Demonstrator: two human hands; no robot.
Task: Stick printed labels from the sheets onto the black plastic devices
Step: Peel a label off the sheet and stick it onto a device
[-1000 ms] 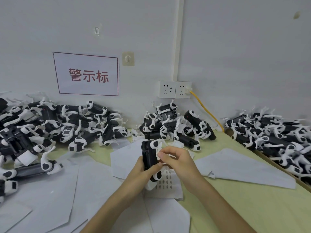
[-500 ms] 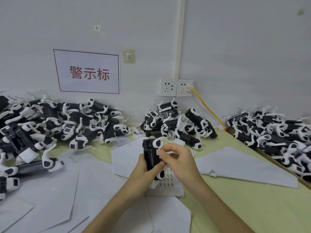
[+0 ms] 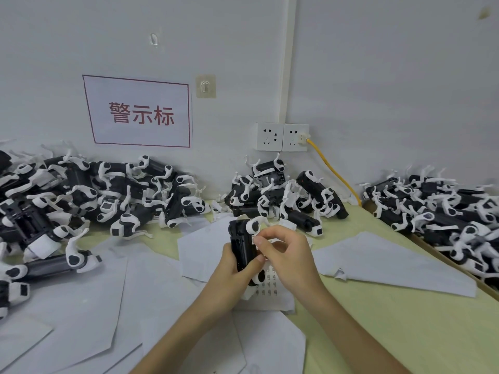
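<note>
1. Dead centre of the frame, one black device (image 3: 241, 245) is gripped upright by the left hand (image 3: 229, 273), with the fingers wrapped round its lower half and the thumb laid across the front.
2. A small white label (image 3: 254, 239) is pinched in the right hand (image 3: 290, 259), fingertips (image 3: 259, 241) curled in, right against the device's right edge.
3. The label sheet (image 3: 270, 288) is seen just below both hands, flat on the table (image 3: 378, 333).
4. Piles of devices (image 3: 108, 190) are heaped along the wall, left to right.
</note>
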